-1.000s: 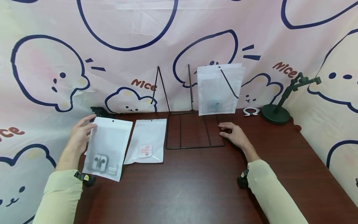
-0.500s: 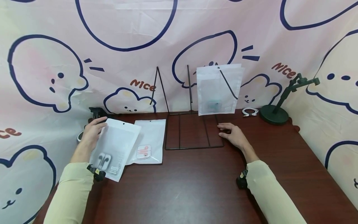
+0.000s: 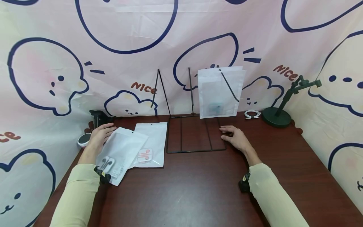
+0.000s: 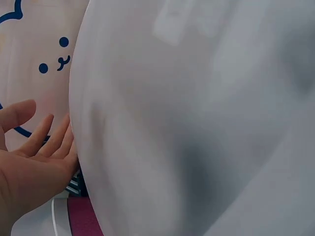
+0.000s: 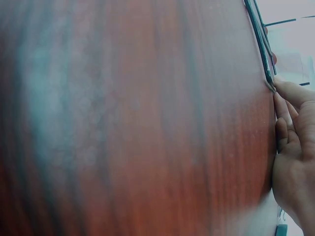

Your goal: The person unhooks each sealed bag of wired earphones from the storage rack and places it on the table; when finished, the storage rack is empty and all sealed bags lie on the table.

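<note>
My left hand [image 3: 100, 137] lies along the left edge of a white zip bag [image 3: 120, 148] holding earphones, fingers extended. In the left wrist view the left hand [image 4: 42, 157] shows its thumb apart from the fingers, and the bag's blurred surface [image 4: 147, 98] fills most of the picture. That bag overlaps a second white bag [image 3: 151, 135] with pink earphones in a case. At the right side of a black wire rack [image 3: 195, 151], my right hand [image 3: 236, 138] grips the side wire with thumb and fingers; the right wrist view shows the right hand [image 5: 298, 142] at the wire corner.
White bags [image 3: 219, 91] hang from the rack's right-hand hook. A coiled white cable [image 3: 252, 114] and a green stand [image 3: 276, 116] are at the back right. Behind the left hand are a black object [image 3: 99, 118] and a round white-rimmed item [image 3: 84, 139]. A printed cloth [image 3: 136, 63] backs the table.
My left hand has moved right with the earphone bag, bringing it down over the second bag, and its fingers have loosened from the bag. The right hand stays at the rack.
</note>
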{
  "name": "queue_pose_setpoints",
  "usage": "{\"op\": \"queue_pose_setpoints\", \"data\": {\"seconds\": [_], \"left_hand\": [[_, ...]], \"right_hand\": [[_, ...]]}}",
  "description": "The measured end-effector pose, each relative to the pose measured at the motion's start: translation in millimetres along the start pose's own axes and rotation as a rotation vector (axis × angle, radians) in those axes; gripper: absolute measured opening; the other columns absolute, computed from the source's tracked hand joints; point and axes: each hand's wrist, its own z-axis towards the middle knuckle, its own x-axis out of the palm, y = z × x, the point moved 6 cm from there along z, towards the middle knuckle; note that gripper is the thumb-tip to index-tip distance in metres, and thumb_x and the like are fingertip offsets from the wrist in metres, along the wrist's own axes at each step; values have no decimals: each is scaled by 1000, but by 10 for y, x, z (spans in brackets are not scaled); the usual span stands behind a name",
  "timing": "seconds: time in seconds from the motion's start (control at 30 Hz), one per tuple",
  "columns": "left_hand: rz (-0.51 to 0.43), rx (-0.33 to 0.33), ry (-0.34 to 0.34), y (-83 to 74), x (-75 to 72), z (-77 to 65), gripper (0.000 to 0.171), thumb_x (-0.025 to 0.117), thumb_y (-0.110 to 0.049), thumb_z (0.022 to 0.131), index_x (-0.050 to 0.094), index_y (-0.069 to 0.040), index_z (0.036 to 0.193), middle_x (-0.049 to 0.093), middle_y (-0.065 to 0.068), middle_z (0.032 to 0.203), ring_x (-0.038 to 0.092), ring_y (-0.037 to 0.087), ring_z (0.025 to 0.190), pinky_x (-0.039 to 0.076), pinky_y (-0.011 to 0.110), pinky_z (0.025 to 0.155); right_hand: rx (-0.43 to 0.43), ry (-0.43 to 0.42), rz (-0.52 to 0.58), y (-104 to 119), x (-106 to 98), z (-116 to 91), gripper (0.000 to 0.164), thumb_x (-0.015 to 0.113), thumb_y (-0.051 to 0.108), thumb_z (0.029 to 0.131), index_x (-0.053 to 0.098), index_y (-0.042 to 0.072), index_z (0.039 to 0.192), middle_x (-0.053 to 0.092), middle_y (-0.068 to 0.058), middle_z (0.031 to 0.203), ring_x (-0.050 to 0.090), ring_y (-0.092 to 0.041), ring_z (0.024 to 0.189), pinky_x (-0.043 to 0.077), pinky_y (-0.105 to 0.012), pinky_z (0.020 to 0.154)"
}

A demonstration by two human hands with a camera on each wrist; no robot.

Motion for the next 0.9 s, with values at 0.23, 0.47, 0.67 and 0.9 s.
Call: {"op": "queue_pose_setpoints", "data": {"seconds": [0.23,0.47,0.67,0.9], "left_hand": [[-2,12,-57,-5,-5,-20,60,51,-28,110,31,-10,164,32,13,168,29,29,155,25,42,126],[-52,84,-62,-146,102,-82,55,48,-15,110,34,-13,163,35,15,166,38,25,151,33,40,122],[-47,158,-12,-304,295,-130,62,61,-13,105,38,-13,162,40,17,163,50,18,143,36,41,120],[-8,227,100,-457,681,-211,64,67,-18,103,40,-12,160,47,15,159,58,12,132,35,48,121]], "right_hand": [[-9,1,-1,-2,14,1,43,73,10,98,65,4,140,56,-16,148,47,-37,140,39,-57,112],[-20,-11,-10,-3,1,17,43,73,11,97,66,4,139,56,-16,147,49,-37,139,41,-57,111],[-10,-7,-7,0,-5,8,43,73,12,98,65,4,140,55,-16,149,46,-37,141,39,-58,113],[-5,-6,-13,-6,4,11,43,73,12,98,66,5,140,55,-15,149,46,-37,141,40,-57,112]]}}
